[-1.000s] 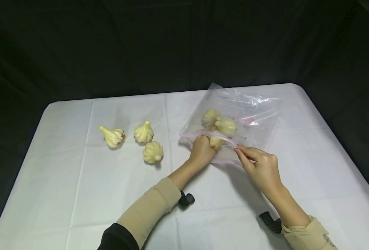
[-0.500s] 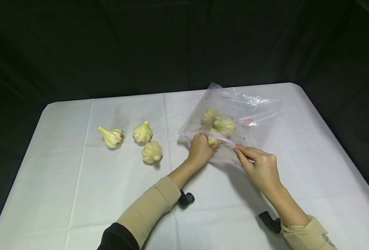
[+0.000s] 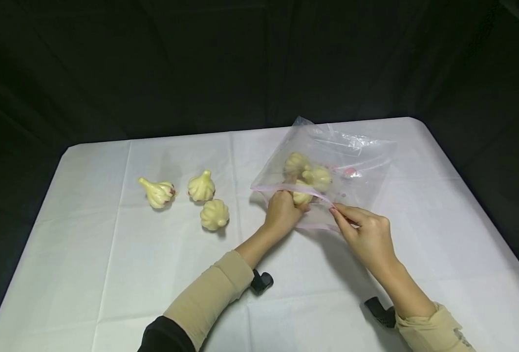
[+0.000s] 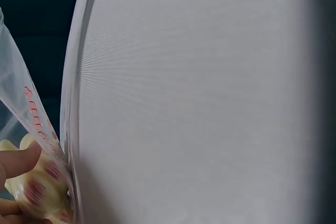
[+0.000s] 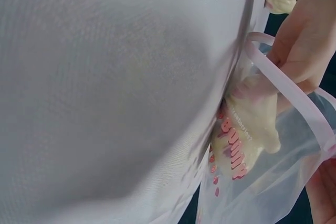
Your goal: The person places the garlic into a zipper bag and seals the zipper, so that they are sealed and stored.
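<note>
In the head view, my left hand reaches into the mouth of a clear zip bag with a pinkish rim. It holds a garlic bulb; the left wrist view has the thumb over this bulb and fingers below it. Two more garlic bulbs lie deeper inside, seen through the plastic. My right hand pinches the rim between thumb and forefinger, spreading the mouth. The right wrist view shows the pink rim arching over the left hand and red printing on the bag.
Left of the bag, three garlic bulbs lie on the white-covered table: one on its side, one stem up and one nearer. Behind the table's far edge hangs a dark curtain.
The garlic bulb at my left hand sits slightly farther into the bag than a second ago. My right hand keeps its pinch on the rim.
</note>
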`<state>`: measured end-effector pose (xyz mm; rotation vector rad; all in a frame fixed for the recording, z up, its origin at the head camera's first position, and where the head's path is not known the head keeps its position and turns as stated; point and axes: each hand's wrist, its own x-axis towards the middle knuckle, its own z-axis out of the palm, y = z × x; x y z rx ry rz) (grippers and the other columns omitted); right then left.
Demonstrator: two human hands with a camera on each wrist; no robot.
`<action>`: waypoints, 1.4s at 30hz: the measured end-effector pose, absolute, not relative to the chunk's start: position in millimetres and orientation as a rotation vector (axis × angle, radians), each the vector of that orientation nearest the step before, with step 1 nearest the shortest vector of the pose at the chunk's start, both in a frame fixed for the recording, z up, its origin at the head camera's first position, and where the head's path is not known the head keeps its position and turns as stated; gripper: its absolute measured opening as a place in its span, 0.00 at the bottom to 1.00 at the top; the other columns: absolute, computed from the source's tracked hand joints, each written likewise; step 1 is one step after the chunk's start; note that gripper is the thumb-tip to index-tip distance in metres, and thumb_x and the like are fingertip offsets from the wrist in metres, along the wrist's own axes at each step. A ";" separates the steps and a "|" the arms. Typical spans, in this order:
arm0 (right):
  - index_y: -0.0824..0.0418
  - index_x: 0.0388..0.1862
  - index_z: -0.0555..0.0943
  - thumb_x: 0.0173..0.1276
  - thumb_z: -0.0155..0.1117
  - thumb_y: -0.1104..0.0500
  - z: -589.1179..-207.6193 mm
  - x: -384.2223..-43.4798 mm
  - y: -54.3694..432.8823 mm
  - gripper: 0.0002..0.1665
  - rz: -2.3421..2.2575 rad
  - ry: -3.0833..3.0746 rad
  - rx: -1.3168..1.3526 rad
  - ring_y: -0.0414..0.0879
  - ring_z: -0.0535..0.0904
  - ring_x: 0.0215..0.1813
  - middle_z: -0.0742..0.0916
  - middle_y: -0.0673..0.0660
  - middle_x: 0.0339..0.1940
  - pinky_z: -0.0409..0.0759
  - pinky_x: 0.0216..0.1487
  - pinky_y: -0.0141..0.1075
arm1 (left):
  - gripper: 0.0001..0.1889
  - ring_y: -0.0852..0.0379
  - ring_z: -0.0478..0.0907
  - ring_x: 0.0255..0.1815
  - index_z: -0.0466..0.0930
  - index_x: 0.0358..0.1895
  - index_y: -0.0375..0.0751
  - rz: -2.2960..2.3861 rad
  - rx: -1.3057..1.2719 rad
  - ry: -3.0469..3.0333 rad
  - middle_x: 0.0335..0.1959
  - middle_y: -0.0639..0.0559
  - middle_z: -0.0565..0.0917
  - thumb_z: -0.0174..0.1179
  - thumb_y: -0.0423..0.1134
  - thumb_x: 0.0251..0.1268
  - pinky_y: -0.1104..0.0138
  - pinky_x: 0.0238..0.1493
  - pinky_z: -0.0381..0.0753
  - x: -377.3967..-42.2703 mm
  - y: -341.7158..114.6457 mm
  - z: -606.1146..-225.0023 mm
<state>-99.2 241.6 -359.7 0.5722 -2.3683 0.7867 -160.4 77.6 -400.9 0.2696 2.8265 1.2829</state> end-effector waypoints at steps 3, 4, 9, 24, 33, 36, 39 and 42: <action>0.73 0.34 0.87 0.51 0.72 0.76 -360.3 -99.9 240.6 0.09 0.787 -2.359 0.571 0.57 0.87 0.31 0.88 0.64 0.30 0.83 0.26 0.43 | 0.13 0.50 0.79 0.32 0.81 0.32 0.31 1.282 0.300 2.828 0.29 0.43 0.84 0.73 0.37 0.52 0.63 0.35 0.79 -158.4 72.9 -401.1; 0.73 0.34 0.87 0.51 0.72 0.76 -360.7 -100.1 240.3 0.09 0.789 -2.357 0.571 0.57 0.87 0.31 0.88 0.64 0.30 0.83 0.26 0.43 | 0.13 0.49 0.80 0.35 0.82 0.35 0.31 1.297 0.307 2.818 0.31 0.43 0.84 0.73 0.36 0.52 0.63 0.38 0.80 -157.4 71.0 -400.9; 0.72 0.34 0.87 0.51 0.72 0.75 -363.9 -100.0 239.8 0.09 0.789 -2.359 0.557 0.56 0.87 0.31 0.88 0.64 0.30 0.83 0.27 0.43 | 0.25 0.45 0.79 0.51 0.77 0.55 0.25 1.309 0.335 2.769 0.47 0.38 0.83 0.71 0.31 0.53 0.61 0.55 0.78 -150.2 61.0 -400.4; 0.72 0.34 0.88 0.50 0.74 0.74 -372.5 -100.1 240.5 0.10 0.774 -2.339 0.548 0.56 0.87 0.29 0.89 0.63 0.30 0.82 0.26 0.43 | 0.38 0.44 0.68 0.67 0.68 0.68 0.31 1.278 0.493 2.692 0.66 0.41 0.73 0.73 0.36 0.52 0.59 0.67 0.68 -116.4 31.9 -392.7; 0.72 0.33 0.87 0.50 0.73 0.74 -372.9 -100.6 238.5 0.10 0.764 -2.331 0.551 0.56 0.87 0.29 0.88 0.63 0.29 0.82 0.26 0.43 | 0.38 0.46 0.76 0.60 0.74 0.64 0.35 1.494 0.560 2.683 0.60 0.44 0.79 0.77 0.40 0.46 0.58 0.60 0.75 -101.4 6.6 -381.3; 0.72 0.34 0.87 0.50 0.73 0.75 -373.3 -100.7 238.2 0.10 0.770 -2.334 0.552 0.56 0.87 0.30 0.88 0.63 0.30 0.82 0.26 0.42 | 0.37 0.47 0.77 0.58 0.76 0.62 0.34 1.585 0.584 2.687 0.58 0.43 0.81 0.78 0.39 0.44 0.60 0.58 0.77 -97.5 -4.2 -375.2; 0.72 0.34 0.87 0.50 0.73 0.75 -374.1 -100.9 238.1 0.10 0.775 -2.335 0.554 0.57 0.87 0.30 0.88 0.64 0.30 0.82 0.26 0.42 | 0.38 0.48 0.77 0.59 0.76 0.62 0.34 1.687 0.602 2.661 0.57 0.43 0.81 0.79 0.37 0.42 0.62 0.59 0.77 -95.5 -17.0 -369.4; 0.72 0.34 0.88 0.49 0.74 0.75 -375.2 -101.6 237.4 0.10 0.783 -2.327 0.554 0.57 0.87 0.30 0.89 0.63 0.30 0.83 0.27 0.41 | 0.39 0.48 0.76 0.60 0.76 0.62 0.33 1.763 0.626 2.647 0.57 0.41 0.81 0.79 0.35 0.40 0.63 0.60 0.75 -96.1 -31.9 -366.2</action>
